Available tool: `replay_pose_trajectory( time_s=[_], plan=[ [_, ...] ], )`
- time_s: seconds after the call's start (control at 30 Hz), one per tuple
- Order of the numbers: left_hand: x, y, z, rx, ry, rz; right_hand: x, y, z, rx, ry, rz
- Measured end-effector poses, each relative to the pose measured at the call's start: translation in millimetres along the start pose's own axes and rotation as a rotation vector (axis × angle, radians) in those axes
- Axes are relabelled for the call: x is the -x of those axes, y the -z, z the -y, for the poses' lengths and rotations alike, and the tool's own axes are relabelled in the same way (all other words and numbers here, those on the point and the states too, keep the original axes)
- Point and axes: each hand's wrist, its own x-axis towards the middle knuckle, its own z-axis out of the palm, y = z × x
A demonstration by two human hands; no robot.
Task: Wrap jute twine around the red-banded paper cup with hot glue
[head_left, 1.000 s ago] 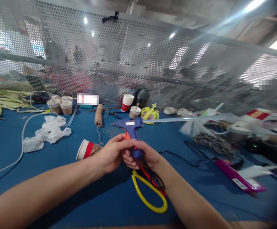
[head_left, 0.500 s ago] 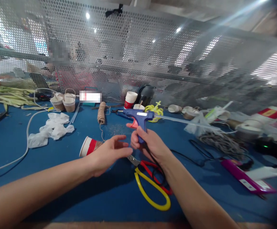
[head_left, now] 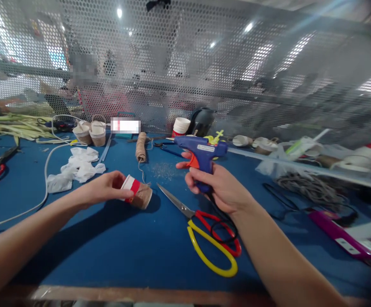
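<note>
My right hand (head_left: 222,187) grips the handle of a blue glue gun (head_left: 201,153) with an orange trigger, nozzle pointing left and a clear glue stick (head_left: 268,158) trailing from its back to the right. My left hand (head_left: 104,187) is closed on a red-and-white paper cup (head_left: 137,192) partly wrapped in brown twine, lying on its side on the blue table (head_left: 108,247). Scissors (head_left: 204,232) with yellow and red handles lie on the table between and in front of my hands.
A spool of twine (head_left: 140,147), crumpled white plastic (head_left: 75,168), a white cable (head_left: 44,179), twine-covered cups (head_left: 91,133), a red-white cup (head_left: 181,125) and a dark kettle (head_left: 203,121) stand behind. Cord bundle (head_left: 307,187) and a purple tool (head_left: 342,234) lie right. A perforated screen (head_left: 185,64) backs the table.
My left hand let go of the glue gun, moved left and took hold of the twine-wrapped cup. My right hand lifted the glue gun up and to the right.
</note>
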Motion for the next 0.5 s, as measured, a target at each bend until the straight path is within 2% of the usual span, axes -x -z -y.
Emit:
replay_pose_trajectory(
  time_s=[0.1, 0.23, 0.4, 0.5],
  plan=[
    [-5.7, -14.4, 8.6, 0.114, 0.001, -0.025, 4.4, -5.2, -3.1, 0.004, 0.030, 0.033],
    [-10.8, -21.6, 9.6, 0.252, -0.021, 0.031, 9.9, -9.2, -9.8, 0.121, -0.032, 0.110],
    [-14.1, -26.8, 1.6, 0.334, 0.054, 0.060, 13.3, -10.4, -11.1, 0.213, -0.032, 0.062],
    [-17.6, -31.1, -1.6, 0.364, 0.070, 0.036, 5.2, -6.1, -4.3, 0.262, 0.000, 0.049]
  ],
)
